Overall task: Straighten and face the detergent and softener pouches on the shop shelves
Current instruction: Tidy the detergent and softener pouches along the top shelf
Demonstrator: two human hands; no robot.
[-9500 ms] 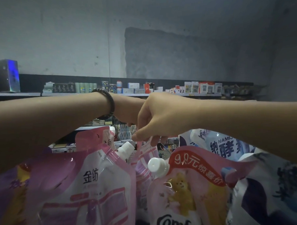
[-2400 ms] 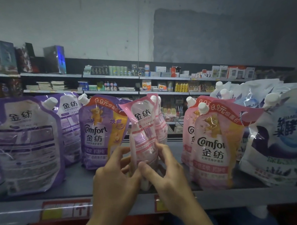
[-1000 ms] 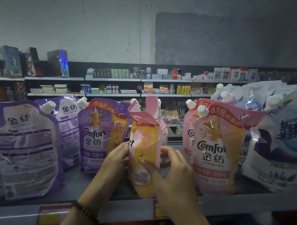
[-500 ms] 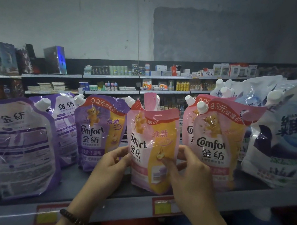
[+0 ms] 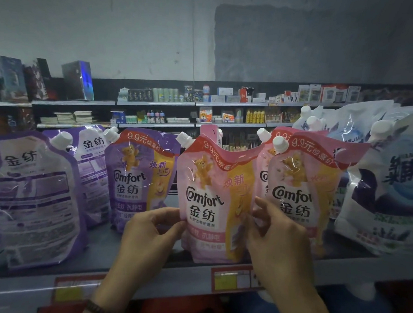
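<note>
A pink Comfort softener pouch point(image 5: 213, 199) stands upright at the middle of the shelf point(image 5: 195, 271), label facing me. My left hand point(image 5: 150, 232) pinches its lower left edge. My right hand point(image 5: 275, 235) grips its lower right edge. To its left stands a purple Comfort pouch point(image 5: 138, 177), front facing out. Two purple pouches point(image 5: 33, 196) further left show their backs. Pink Comfort pouches point(image 5: 301, 189) stand to the right, with another pink pouch partly hidden behind the held one.
Large white and blue detergent bags point(image 5: 388, 192) crowd the shelf's right end. Price tags point(image 5: 233, 279) sit on the shelf's front rail. Across the aisle, far shelves point(image 5: 191, 106) carry small boxes and bottles. Below the shelf edge it is dark.
The pink pouch has been turned from edge-on to fully face front and now stands squarely on the shelf. Both hands have shifted to its lower side edges.
</note>
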